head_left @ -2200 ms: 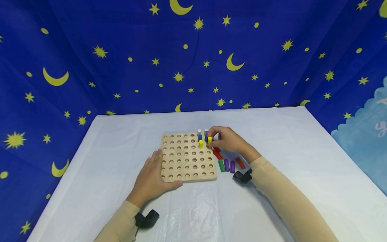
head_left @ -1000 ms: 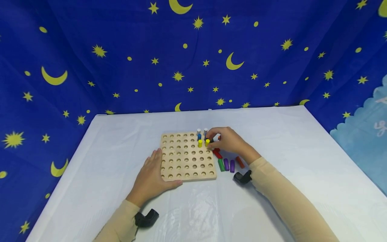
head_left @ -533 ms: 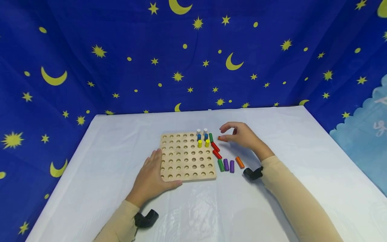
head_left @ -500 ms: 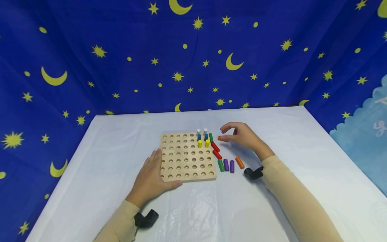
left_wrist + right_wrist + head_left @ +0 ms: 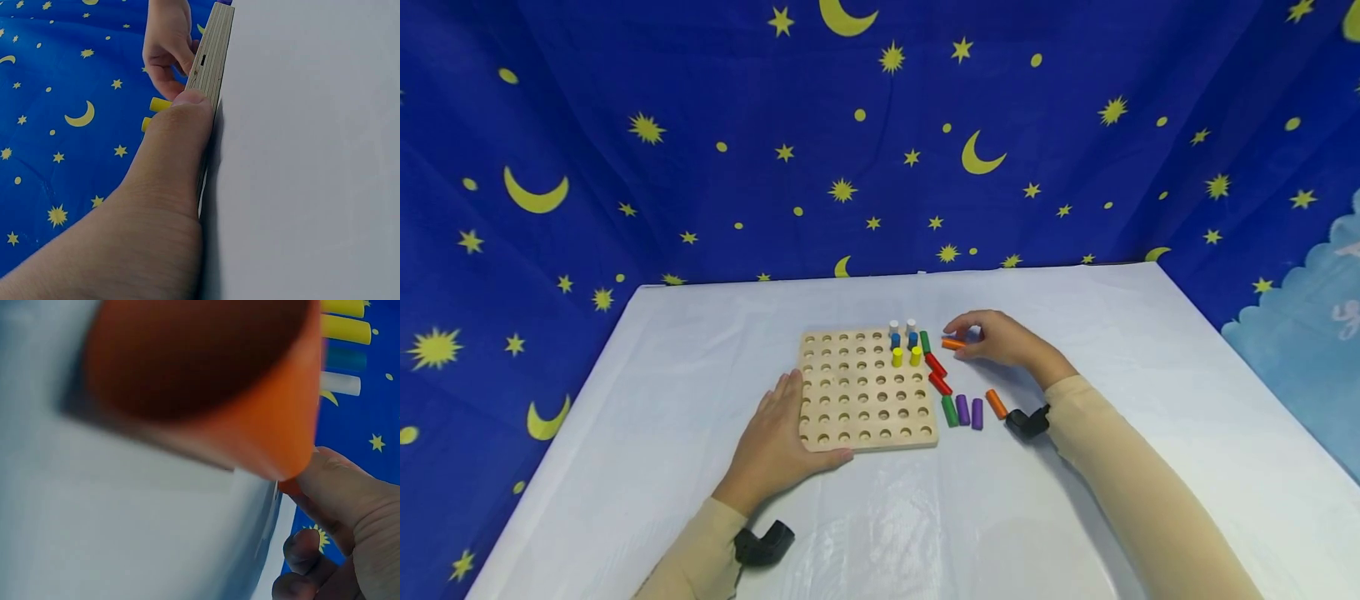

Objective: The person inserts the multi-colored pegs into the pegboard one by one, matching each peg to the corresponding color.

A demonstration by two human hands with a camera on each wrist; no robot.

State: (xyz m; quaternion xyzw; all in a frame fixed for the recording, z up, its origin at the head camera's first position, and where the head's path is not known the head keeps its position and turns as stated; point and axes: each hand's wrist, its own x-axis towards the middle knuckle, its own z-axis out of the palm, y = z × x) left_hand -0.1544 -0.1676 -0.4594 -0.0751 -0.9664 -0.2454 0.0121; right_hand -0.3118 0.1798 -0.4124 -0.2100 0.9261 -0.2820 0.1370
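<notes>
My left hand (image 5: 775, 437) lies against the left side of a wooden peg board (image 5: 853, 392), fingers straight, thumb along its front edge. In the left wrist view the left thumb (image 5: 172, 140) presses the board's layered side. White pegs (image 5: 911, 326), blue pegs (image 5: 896, 342) and yellow pegs (image 5: 897, 357) stand in pairs in the board's far right holes. Right of the board, my right hand (image 5: 1000, 337) pinches an orange peg (image 5: 953, 343) between thumb and fingers, low over the table. Another orange peg (image 5: 269, 419) looms large before the right wrist camera.
Along the board's right side lie two red pegs (image 5: 939, 384) and two green pegs (image 5: 951, 411). Two purple pegs (image 5: 977, 413) and the second orange peg lie nearer the right wrist. A white cloth covers the table (image 5: 880, 525); a blue starry curtain (image 5: 737, 183) hangs behind.
My right hand has let go of the second yellow peg, now standing in its hole, and moved right. It has come down round the orange peg. My left hand stays put.
</notes>
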